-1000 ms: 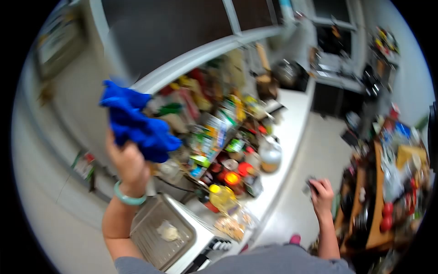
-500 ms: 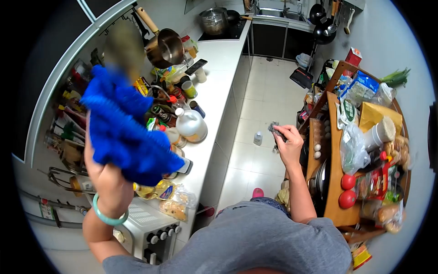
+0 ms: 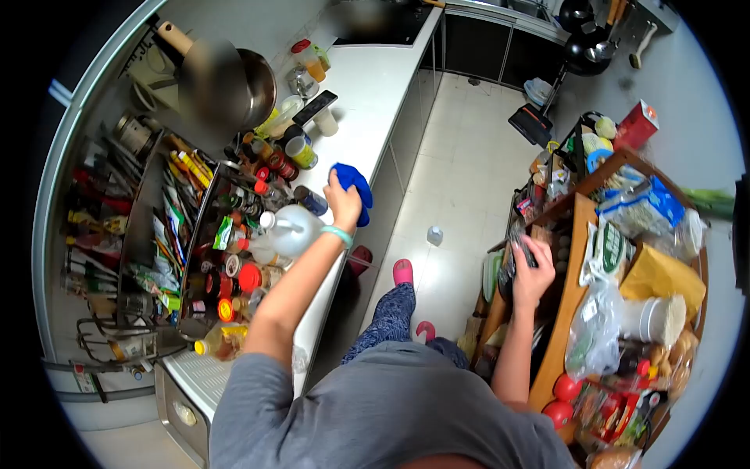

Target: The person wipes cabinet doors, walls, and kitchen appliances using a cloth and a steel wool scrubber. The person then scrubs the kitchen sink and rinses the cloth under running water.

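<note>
My left hand (image 3: 344, 202), with a pale green bangle on the wrist, is closed on a blue cloth (image 3: 356, 187) over the front edge of the white counter (image 3: 367, 94). Just left of that wrist stands a large translucent jug (image 3: 293, 230), and a dark-capped jar (image 3: 311, 200) is beside the fingers. My right hand (image 3: 533, 270) is pinched on a small grey scrubber (image 3: 517, 234), partly hidden by the fingers, near the wooden shelf (image 3: 574, 258) on the right.
Sauce bottles, jars and a phone (image 3: 315, 108) crowd the counter's left side. A steel pot (image 3: 258, 88) hangs at upper left. Red tomatoes (image 3: 558, 413) and bagged food lie on the right shelf. A small clear bottle (image 3: 435, 234) stands on the floor.
My left hand has lowered the blue cloth and moved it right, to the counter's front edge. My right hand has shifted right and slightly down. The view has turned.
</note>
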The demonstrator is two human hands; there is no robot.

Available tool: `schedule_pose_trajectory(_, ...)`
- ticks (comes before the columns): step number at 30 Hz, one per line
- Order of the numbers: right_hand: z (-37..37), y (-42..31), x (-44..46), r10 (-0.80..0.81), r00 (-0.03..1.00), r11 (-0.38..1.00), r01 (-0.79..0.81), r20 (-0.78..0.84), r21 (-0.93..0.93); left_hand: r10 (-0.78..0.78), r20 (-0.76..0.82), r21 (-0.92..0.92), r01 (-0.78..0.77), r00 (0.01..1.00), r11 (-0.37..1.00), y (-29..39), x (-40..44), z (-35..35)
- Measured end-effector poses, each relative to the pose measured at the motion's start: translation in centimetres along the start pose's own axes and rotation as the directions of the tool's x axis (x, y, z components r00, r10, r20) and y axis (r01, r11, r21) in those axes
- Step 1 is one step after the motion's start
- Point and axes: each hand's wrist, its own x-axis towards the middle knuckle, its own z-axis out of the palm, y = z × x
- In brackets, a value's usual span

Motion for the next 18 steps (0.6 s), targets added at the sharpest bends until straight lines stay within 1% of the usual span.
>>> schedule_pose_trajectory(1, -0.1, 1.3, 0.1, 0.038, 0.999, 0.998, -0.038, 0.0, -0.044, -0.033, -0.072, 0.167, 0.044, 0.997, 0.985, -1.4, 0.9, 2.5)
schedule_pose_trajectory(3, 0.2, 3.0, 0.3, 0.099, 0.995, 0.992, -0.098, 0.003, -0.079, -0.108, -0.078, 0.234, 0.124, 0.991, 0.964, -2.6, 3.1, 5.8)
schedule_pose_trajectory(5, 1.3, 4.3, 0.9, 0.116, 0.993, 0.978, -0.114, 0.003, -0.174, -0.074, -0.085, 0.283, 0.095, 0.994, 0.954, -5.7, 6.6, 9.5)
schedule_pose_trajectory(6, 2.0, 4.8, 1.3, 0.194, 0.981, 0.964, -0.19, 0.0, -0.187, -0.079, -0.055, 0.298, 0.092, 0.995, 0.95, -7.0, 8.4, 11.2)
schedule_pose_trajectory(7, 3.0, 5.3, 1.9, 0.193, 0.981, 0.954, -0.186, 0.008, -0.237, -0.084, -0.023, 0.311, 0.087, 0.996, 0.947, -8.2, 10.3, 13.0)
schedule_pose_trajectory(9, 5.2, 6.8, 3.3, 0.24, 0.97, 0.917, -0.217, 0.029, -0.336, -0.196, 0.052, 0.391, 0.16, 0.979, 0.906, -10.4, 13.5, 17.4)
schedule_pose_trajectory(10, 6.8, 6.9, 4.3, 0.284, 0.959, 0.912, -0.26, 0.029, -0.319, -0.266, 0.025, 0.462, 0.225, 0.964, 0.858, -9.0, 14.7, 18.6)
schedule_pose_trajectory(11, 8.6, 6.9, 5.5, 0.329, 0.944, 0.904, -0.304, 0.033, -0.301, -0.199, 0.046, 0.507, 0.149, 0.979, 0.849, -9.2, 16.3, 20.1)
schedule_pose_trajectory(12, 10.5, 6.8, 6.9, 0.358, 0.933, 0.897, -0.329, 0.046, -0.294, -0.167, 0.031, 0.491, 0.131, 0.985, 0.861, -9.2, 18.3, 21.7)
schedule_pose_trajectory(13, 12.3, 6.7, 8.3, 0.356, 0.932, 0.904, -0.327, 0.063, -0.276, -0.135, 0.016, 0.477, 0.111, 0.991, 0.872, -9.0, 20.5, 23.4)
schedule_pose_trajectory(16, 17.2, 7.1, 11.9, 0.347, 0.932, 0.907, -0.305, 0.103, -0.291, -0.106, 0.084, 0.472, 0.054, 0.991, 0.88, -6.7, 28.0, 26.4)
schedule_pose_trajectory(17, 18.6, 7.3, 12.9, 0.329, 0.934, 0.913, -0.278, 0.136, -0.298, -0.088, 0.121, 0.48, 0.02, 0.989, 0.877, -6.9, 30.8, 27.7)
schedule_pose_trajectory(18, 19.6, 7.6, 13.7, 0.314, 0.935, 0.917, -0.253, 0.167, -0.307, -0.072, 0.121, 0.467, 0.007, 0.99, 0.884, -6.9, 33.5, 29.1)
